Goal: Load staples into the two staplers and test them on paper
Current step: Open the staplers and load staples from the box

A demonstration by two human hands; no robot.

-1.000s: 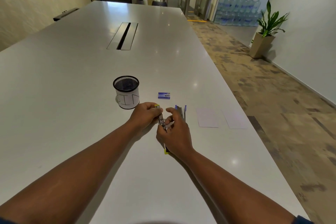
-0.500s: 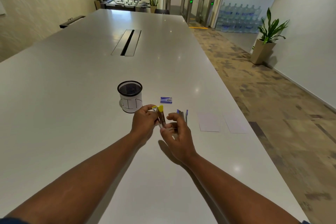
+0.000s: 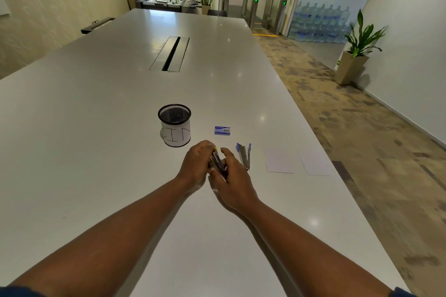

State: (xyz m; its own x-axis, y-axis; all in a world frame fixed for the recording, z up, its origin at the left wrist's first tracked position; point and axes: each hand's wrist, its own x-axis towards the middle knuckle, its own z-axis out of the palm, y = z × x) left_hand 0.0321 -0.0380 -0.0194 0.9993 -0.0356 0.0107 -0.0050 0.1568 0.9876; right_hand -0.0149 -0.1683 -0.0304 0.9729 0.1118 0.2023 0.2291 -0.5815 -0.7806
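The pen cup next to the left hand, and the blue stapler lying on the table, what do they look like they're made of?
Pen cup: black wire mesh, likely metal, judging by the see-through weave at the rim; a white sheet with handwriting, probably paper, wraps its lower part.
Blue stapler: dull grey metal bars, with blue tips that look like plastic. It is small in the picture, so that is a guess.

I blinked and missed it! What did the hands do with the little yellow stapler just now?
Both hands lifted the yellow stapler off the table, tipped it upright, then folded it nearly shut. The left hand and right hand still grip it. The blue stapler, staple box, mesh cup and paper sheets stayed put.
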